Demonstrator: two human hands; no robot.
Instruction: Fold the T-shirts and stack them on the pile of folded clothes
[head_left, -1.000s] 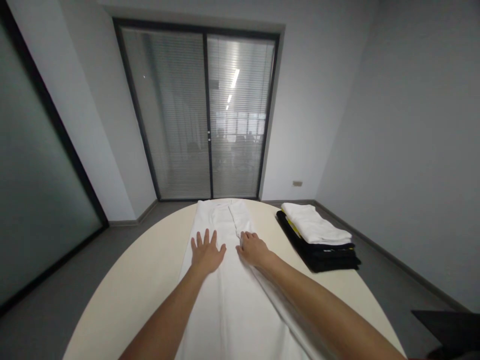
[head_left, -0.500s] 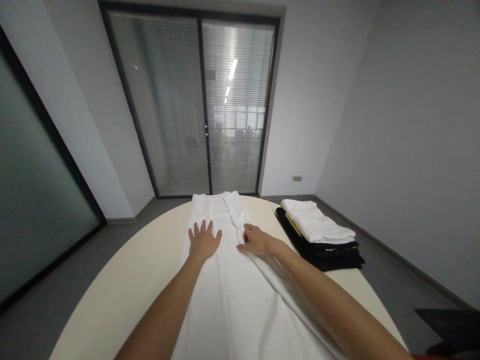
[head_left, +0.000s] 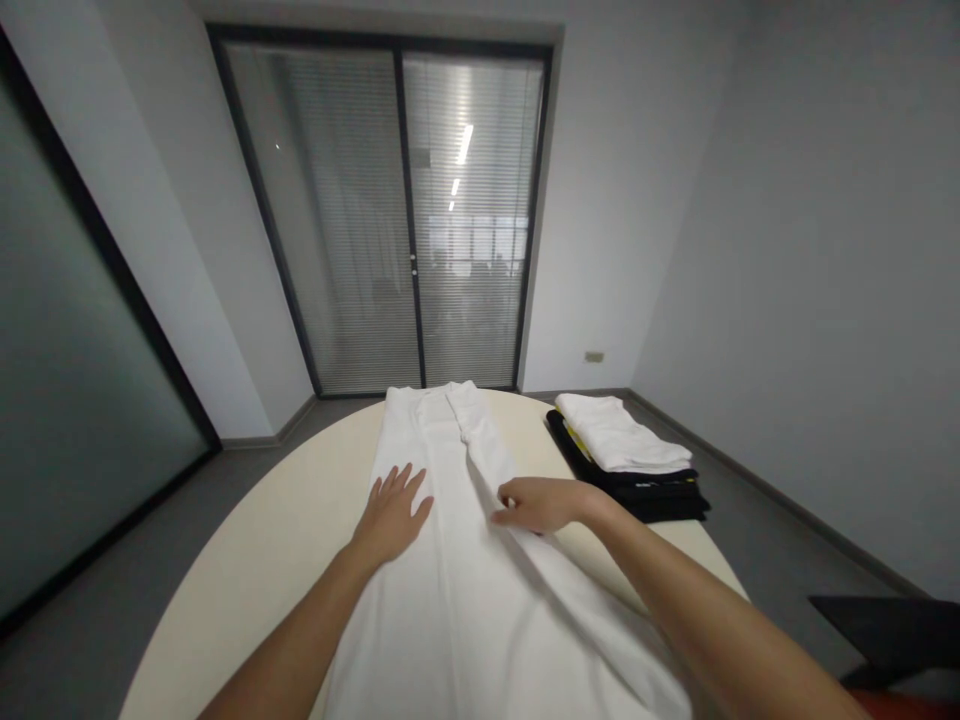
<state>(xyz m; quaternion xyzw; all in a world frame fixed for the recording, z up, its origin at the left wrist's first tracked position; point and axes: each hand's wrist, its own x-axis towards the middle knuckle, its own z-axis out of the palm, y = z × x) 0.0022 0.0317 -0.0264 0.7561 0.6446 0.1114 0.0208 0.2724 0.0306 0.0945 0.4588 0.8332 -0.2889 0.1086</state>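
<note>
The white garment [head_left: 476, 610] lies straight ahead of my view, spread on the pale round table [head_left: 262, 530]; its long axis runs from the bottom of my picture away towards the far rim, narrower at that end and wider close in; its near end goes out of frame, so I cannot tell where it stops.

My left hand [head_left: 392, 515] is at the garment's left margin, palm down with fingers spread, released and gripping nothing; it seems to rest on the cloth as a flat weight, though I cannot judge how hard it presses.

My right hand [head_left: 541, 503] is the nearer one to the loose side flap [head_left: 577, 590], which slants along the garment's right side, from the far end down towards the lower right; the cloth lies to the left of that wrist and below it; thumb and forefinger are drawn nearly together, grasping the flap's edge as I read it, with a shadowed gap under the fold; the other fingers curl in, and I cannot tell whether they hold any cloth.

Beyond the right hand, well apart from the garment, sits a white folded cloth [head_left: 626, 435] on top of black folded fabric [head_left: 660, 498].
</note>
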